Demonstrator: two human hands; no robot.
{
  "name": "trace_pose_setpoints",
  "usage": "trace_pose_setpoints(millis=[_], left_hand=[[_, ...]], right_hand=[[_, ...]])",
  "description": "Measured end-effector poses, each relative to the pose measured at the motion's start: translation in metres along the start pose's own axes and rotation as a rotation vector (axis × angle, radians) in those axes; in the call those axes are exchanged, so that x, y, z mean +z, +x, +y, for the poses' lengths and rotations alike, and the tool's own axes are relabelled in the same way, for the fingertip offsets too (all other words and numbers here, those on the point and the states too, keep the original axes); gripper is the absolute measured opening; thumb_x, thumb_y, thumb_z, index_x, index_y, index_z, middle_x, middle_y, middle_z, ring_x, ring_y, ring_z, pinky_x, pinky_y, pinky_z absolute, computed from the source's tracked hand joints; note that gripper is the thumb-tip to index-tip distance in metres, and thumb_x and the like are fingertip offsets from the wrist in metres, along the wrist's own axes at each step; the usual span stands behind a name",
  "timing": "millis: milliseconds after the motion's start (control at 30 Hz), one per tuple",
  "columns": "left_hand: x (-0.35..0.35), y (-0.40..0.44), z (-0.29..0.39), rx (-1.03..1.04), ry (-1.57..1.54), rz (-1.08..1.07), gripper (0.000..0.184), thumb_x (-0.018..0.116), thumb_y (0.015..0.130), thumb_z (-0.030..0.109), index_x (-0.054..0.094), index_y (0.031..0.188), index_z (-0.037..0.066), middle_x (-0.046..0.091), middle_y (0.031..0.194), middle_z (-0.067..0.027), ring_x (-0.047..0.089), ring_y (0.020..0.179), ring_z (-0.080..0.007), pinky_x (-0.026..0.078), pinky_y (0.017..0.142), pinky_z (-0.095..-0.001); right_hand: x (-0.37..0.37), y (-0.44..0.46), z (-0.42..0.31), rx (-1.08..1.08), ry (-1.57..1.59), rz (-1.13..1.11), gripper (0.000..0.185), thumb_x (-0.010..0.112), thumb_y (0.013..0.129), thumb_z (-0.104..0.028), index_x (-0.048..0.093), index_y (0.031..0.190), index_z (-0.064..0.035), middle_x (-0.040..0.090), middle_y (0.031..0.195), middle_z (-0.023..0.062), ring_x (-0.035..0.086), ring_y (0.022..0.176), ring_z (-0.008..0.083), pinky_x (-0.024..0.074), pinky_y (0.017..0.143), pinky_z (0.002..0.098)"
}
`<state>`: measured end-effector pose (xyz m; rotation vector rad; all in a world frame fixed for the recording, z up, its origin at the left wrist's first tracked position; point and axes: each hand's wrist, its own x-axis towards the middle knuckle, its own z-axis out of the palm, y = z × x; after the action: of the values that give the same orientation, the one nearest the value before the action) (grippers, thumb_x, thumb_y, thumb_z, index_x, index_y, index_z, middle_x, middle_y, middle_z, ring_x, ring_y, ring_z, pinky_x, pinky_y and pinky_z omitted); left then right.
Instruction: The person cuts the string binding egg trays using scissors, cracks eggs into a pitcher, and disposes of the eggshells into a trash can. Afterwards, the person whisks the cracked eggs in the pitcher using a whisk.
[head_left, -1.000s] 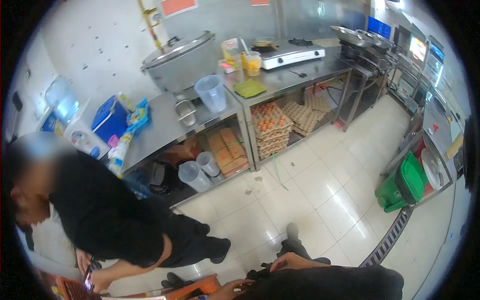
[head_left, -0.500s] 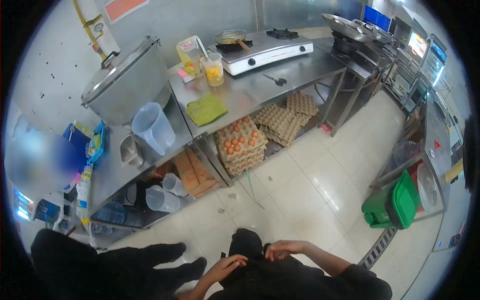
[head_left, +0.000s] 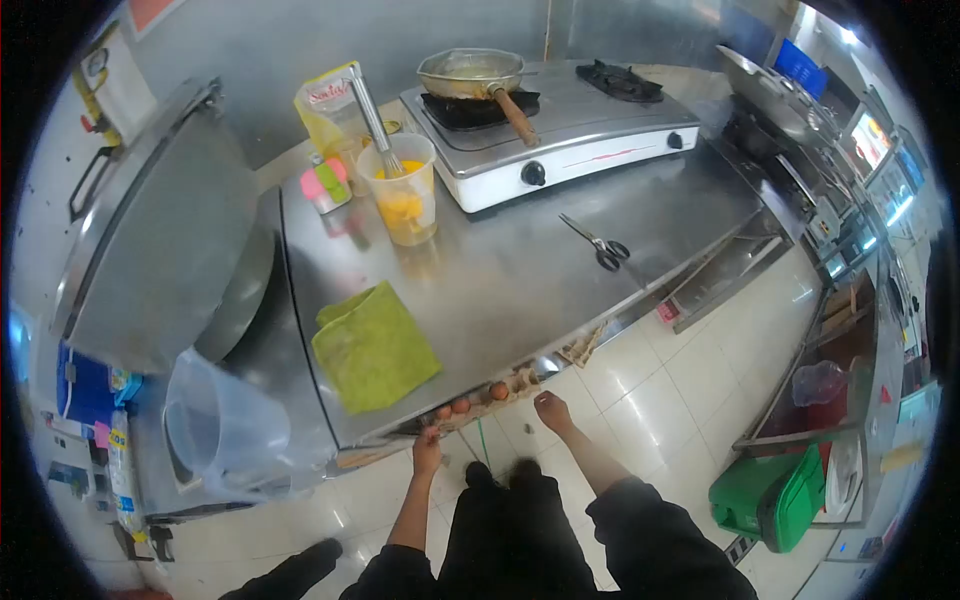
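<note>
Near the eggs (head_left: pixel 461 406), the right hand (head_left: pixel 551 411) is half-curled.

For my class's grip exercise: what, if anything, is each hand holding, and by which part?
Cannot be told: the left hand and right hand are near the eggs, nothing visibly held.
</note>
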<state>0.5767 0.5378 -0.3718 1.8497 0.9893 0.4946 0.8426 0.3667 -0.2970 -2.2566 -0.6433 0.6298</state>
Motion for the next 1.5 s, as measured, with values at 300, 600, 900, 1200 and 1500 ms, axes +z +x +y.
trace_pose_setpoints(millis=[300,600,900,1200,1500], left_hand=[[0.031,0.04,-0.078,-0.342,0.209,0.25,0.029,0.048,0.086,0.024,0.057,0.1,0.001,0.059,0.101,-0.0161,0.054,0.096,-0.0291,0.044,0.082,-0.0376],[0.051,-0.004,-0.044,-0.652,0.016,0.42,0.029,0.047,0.087,0.024,0.055,0.103,0.001,0.058,0.1,-0.0143,0.054,0.095,-0.0274,0.045,0.08,-0.0361],[0.058,-0.023,-0.033,-0.743,-0.151,0.505,0.03,0.046,0.087,0.024,0.053,0.105,0.001,0.057,0.1,-0.0125,0.053,0.094,-0.0256,0.046,0.079,-0.0346],[0.082,-0.017,-0.055,-0.729,-0.825,0.713,0.031,0.045,0.088,0.024,0.051,0.107,0.001,0.056,0.099,-0.0107,0.053,0.092,-0.0238,0.047,0.077,-0.0332],[0.032,-0.154,0.234,-0.518,-0.159,0.391,0.044,0.032,0.094,0.033,0.056,0.104,-0.002,0.059,0.096,-0.0218,0.053,0.092,-0.0363,0.039,0.082,-0.0418]], right_hand=[[0.052,0.15,0.047,0.017,-0.21,-0.17,0.024,0.053,0.082,-0.022,0.059,0.09,-0.0006,0.062,0.079,0.0186,0.061,0.071,0.0295,0.0475,0.066,0.0374],[0.052,0.169,0.065,0.151,-0.219,-0.311,0.024,0.053,0.083,-0.022,0.059,0.093,-0.0007,0.062,0.079,0.0164,0.06,0.07,0.0267,0.0471,0.065,0.0357],[0.06,0.163,0.081,0.199,-0.193,-0.326,0.025,0.053,0.083,-0.022,0.058,0.095,-0.0008,0.061,0.078,0.0142,0.059,0.069,0.0238,0.0466,0.065,0.034],[0.038,0.122,0.085,0.238,0.043,-0.197,0.025,0.053,0.084,-0.021,0.058,0.097,-0.0009,0.061,0.078,0.0121,0.058,0.068,0.021,0.0462,0.064,0.0322],[-0.13,-0.101,0.011,0.083,0.424,-0.01,0.03,0.053,0.088,-0.019,0.049,0.11,0.0003,0.06,0.09,0.0083,0.055,0.079,0.012,0.0441,0.069,0.0246]])
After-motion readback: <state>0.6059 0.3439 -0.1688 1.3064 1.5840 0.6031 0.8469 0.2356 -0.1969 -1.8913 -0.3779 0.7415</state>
